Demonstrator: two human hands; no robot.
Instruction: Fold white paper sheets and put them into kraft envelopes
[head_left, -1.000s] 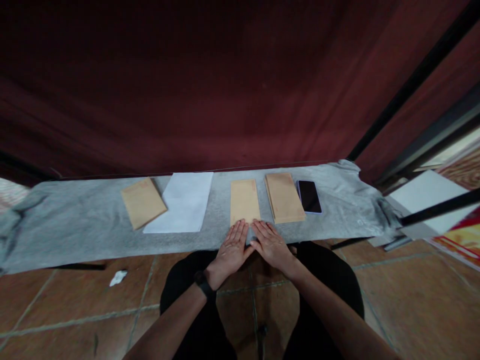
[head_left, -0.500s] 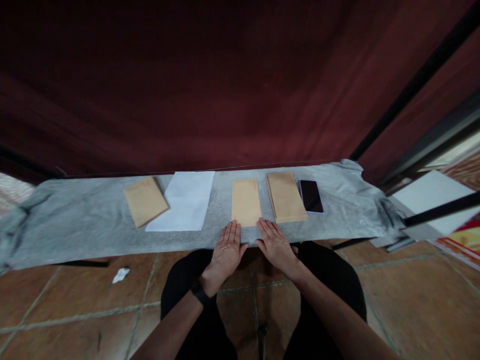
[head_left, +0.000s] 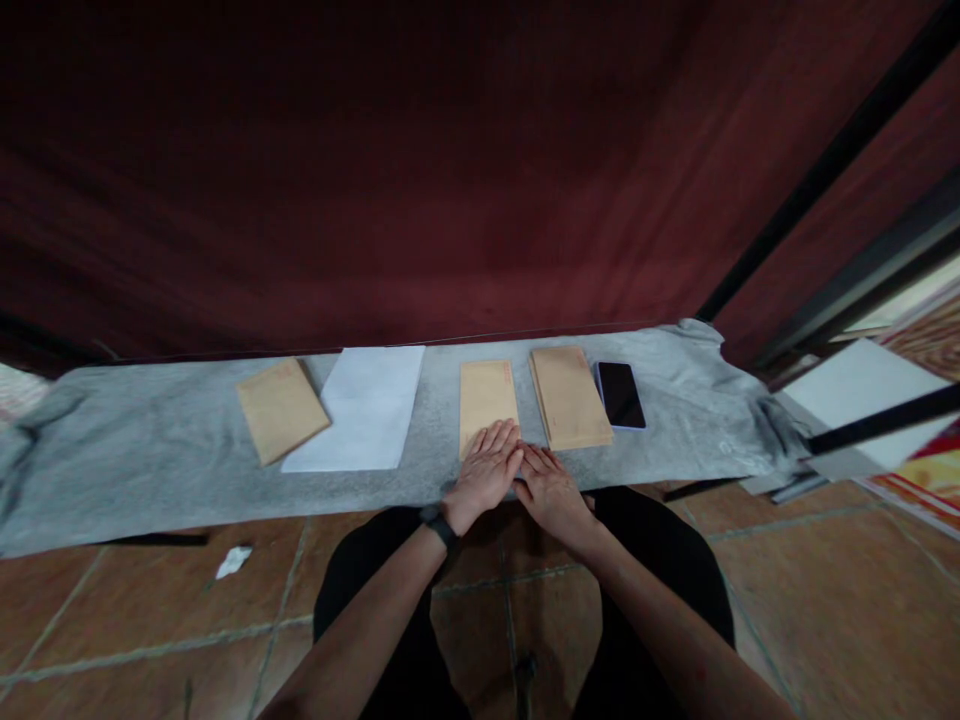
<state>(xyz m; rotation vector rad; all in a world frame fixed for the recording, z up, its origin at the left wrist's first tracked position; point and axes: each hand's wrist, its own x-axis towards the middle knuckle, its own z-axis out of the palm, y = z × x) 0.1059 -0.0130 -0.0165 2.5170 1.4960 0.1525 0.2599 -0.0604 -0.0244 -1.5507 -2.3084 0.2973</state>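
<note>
A single brown paper envelope lies flat on the grey cloth in front of me. Across its near end rests my left hand, palm down with the fingers stretched out, hiding the envelope's lower edge. My right hand lies flat beside it at the envelope's lower right corner, thumb and fingers extended, touching or almost touching the left. To the right is a stack of brown envelopes. White paper sheets lie to the left, with another brown envelope pile overlapping their edge.
A dark-screened phone sits right of the envelope stack. The grey cloth covers a narrow table against a dark red curtain. A white scrap is on the tiled floor; a white board stands at far right.
My left hand has moved right and slightly forward, from the envelope's lower left corner onto its near end. My right hand stays almost in place.
</note>
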